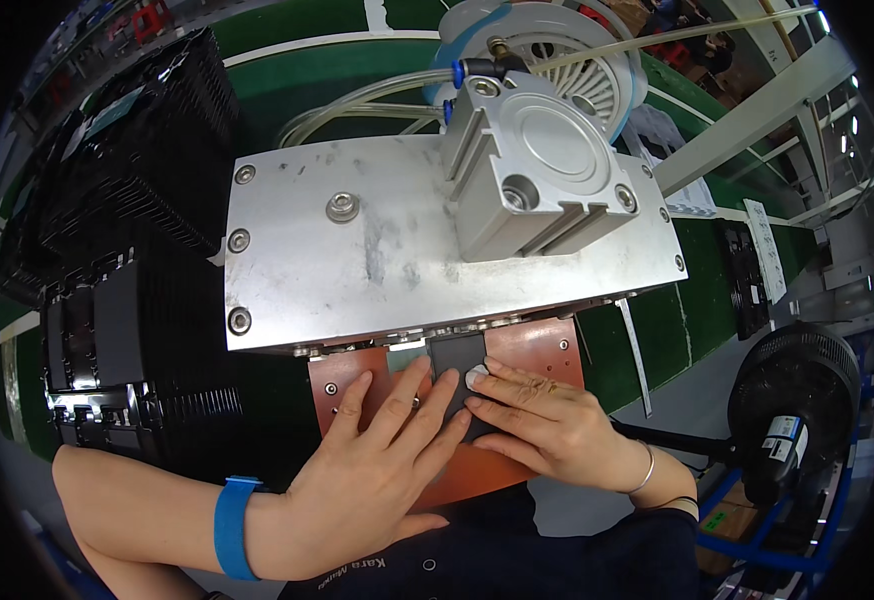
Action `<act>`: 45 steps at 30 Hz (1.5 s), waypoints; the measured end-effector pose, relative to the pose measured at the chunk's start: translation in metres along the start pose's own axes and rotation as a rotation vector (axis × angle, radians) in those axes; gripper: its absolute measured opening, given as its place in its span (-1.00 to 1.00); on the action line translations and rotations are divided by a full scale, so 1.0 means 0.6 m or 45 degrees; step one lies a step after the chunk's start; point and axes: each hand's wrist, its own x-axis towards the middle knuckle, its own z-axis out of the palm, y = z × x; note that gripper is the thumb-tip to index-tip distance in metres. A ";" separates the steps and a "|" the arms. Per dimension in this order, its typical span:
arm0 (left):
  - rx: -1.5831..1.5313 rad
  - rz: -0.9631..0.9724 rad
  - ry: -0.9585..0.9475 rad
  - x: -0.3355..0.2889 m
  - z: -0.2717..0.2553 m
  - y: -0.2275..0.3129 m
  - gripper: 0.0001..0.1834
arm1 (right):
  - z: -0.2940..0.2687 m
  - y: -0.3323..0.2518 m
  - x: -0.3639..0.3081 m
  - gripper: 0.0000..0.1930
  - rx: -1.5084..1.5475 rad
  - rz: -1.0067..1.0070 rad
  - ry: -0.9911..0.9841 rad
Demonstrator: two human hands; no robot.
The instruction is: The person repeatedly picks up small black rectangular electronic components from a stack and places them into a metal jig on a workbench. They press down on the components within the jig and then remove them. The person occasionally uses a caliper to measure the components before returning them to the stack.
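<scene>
A dark grey flat rectangular piece [457, 353] lies on a copper-coloured base plate [547, 350], its far end at the front edge of a metal press fixture [357, 250]. My left hand [362, 475] rests palm down with fingers spread, its fingertips on the left side of the grey piece. My right hand [552, 420] has its fingers pressed together at the piece's right side. Under its index fingertip is a small white piece [476, 377], soft-looking like a bit of cloth. My fingers hide much of the grey piece's near part.
A silver pneumatic cylinder [557, 140] with clear hoses stands on the fixture. Stacks of black plastic trays [142, 340] rise at the left. A white fan [547, 50] sits behind, a black fan [795, 400] at the right. More black parts [742, 280] lie on the green bench at right.
</scene>
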 end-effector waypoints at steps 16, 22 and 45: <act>-0.716 -0.248 0.189 0.002 -0.036 -0.014 -0.69 | -0.022 0.007 0.027 -0.71 1.380 0.885 0.135; -1.874 -0.490 0.223 -0.029 -0.022 -0.023 -0.73 | 0.008 -0.057 0.029 -0.74 1.542 0.640 0.183; -0.140 -1.343 1.116 -0.345 -0.064 -0.218 -0.62 | 0.121 -0.149 0.399 -0.72 -0.971 -1.024 0.231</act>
